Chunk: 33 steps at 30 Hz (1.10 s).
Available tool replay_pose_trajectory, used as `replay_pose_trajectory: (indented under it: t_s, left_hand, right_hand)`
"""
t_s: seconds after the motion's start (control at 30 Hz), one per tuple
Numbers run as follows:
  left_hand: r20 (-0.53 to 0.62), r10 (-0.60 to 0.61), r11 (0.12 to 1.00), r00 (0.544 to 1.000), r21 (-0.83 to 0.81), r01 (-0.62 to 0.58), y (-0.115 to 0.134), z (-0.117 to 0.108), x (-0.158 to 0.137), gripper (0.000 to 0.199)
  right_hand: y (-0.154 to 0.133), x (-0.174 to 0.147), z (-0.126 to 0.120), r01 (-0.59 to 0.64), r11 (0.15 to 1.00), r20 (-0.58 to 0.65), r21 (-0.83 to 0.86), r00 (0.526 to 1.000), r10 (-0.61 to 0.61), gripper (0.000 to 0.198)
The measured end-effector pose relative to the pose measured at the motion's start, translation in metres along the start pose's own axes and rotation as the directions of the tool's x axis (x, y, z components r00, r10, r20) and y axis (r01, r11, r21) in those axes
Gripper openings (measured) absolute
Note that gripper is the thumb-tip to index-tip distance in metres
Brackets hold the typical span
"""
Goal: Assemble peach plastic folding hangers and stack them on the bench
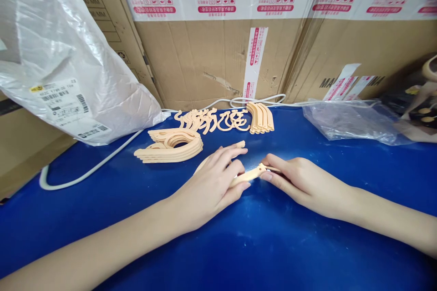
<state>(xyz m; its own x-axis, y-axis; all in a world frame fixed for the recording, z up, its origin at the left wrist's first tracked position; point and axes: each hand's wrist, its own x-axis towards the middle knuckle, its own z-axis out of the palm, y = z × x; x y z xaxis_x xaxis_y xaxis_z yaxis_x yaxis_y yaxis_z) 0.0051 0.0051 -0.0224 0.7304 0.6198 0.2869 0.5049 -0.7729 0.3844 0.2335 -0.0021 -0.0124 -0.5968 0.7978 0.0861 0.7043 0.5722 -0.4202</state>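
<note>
My left hand [218,177] is closed round a beige plastic hanger [248,176], back of the hand up, thumb along its near side. Part of the hanger sticks out past the fingertips, and much of it is hidden under the palm. At the right end of that arm, my right hand [293,177] pinches between thumb and fingers a thin beige piece, partly covered, that touches the hanger near its small hole. Beyond my left hand lies a stack of beige folding hangers [170,154]. Farther back are loose hanger hooks [198,120] and a row of curved hanger arms [262,118].
The blue tabletop [218,245] ends at large cardboard boxes [205,54]. A white plastic mailing bag [78,72] leans at the left, with a white cable [95,177] beside it. Clear plastic bags [351,122] lie at the back right, near a dark bag of beige pieces [413,100].
</note>
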Motion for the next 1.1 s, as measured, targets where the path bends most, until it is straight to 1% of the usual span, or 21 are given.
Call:
replay_pose_trajectory:
  t_s: [0.07,0.17,0.3,0.4,0.53,0.6,0.67,0.77,0.87,1.1]
  left_hand:
    - [0.016,0.022,0.999,1.000,0.042,-0.022,0.000,0.001,0.000,0.016]
    - [0.023,0.031,0.998,0.999,0.049,-0.032,-0.001,0.002,0.000,0.019]
    - [0.023,0.037,0.998,0.999,0.043,-0.038,-0.002,0.003,-0.001,0.020]
    - [0.033,0.038,0.999,0.999,0.037,-0.039,-0.002,0.002,-0.001,0.021]
    - [0.048,0.035,0.999,0.998,0.027,-0.036,-0.002,0.002,-0.001,0.022]
    - [0.041,0.042,0.999,0.998,0.029,-0.043,-0.003,0.003,-0.001,0.022]
    - [0.027,0.050,0.998,0.998,0.032,-0.051,-0.004,0.004,-0.001,0.022]
    - [0.015,0.053,0.998,0.999,0.038,-0.053,-0.006,0.005,-0.002,0.022]
    - [0.027,0.043,0.998,0.999,0.046,-0.044,-0.007,0.005,-0.002,0.022]
    - [0.041,0.053,0.997,0.998,0.062,-0.056,-0.008,0.007,-0.001,0.022]
  right_hand:
    - [0.001,-0.001,0.002,0.021,0.998,-0.013,-0.060,1.000,-0.022,0.031]
    - [0.003,-0.002,0.006,0.078,0.969,-0.064,-0.233,0.993,-0.096,0.036]
    - [0.005,-0.002,0.009,0.146,0.896,-0.117,-0.418,0.970,-0.213,0.039]
    - [0.005,-0.001,0.009,0.174,0.838,-0.139,-0.517,0.949,-0.282,0.040]
    - [0.005,-0.001,0.009,0.203,0.766,-0.135,-0.610,0.926,-0.353,0.040]
    - [0.006,-0.001,0.010,0.207,0.748,-0.134,-0.631,0.920,-0.368,0.039]
    - [0.007,-0.001,0.010,0.201,0.752,-0.148,-0.628,0.917,-0.369,0.038]
    - [0.007,-0.001,0.011,0.186,0.809,-0.180,-0.557,0.924,-0.337,0.039]
    - [0.007,0.000,0.011,0.175,0.856,-0.183,-0.487,0.937,-0.296,0.040]
    - [0.008,-0.002,0.012,0.172,0.852,-0.161,-0.494,0.945,-0.284,0.040]
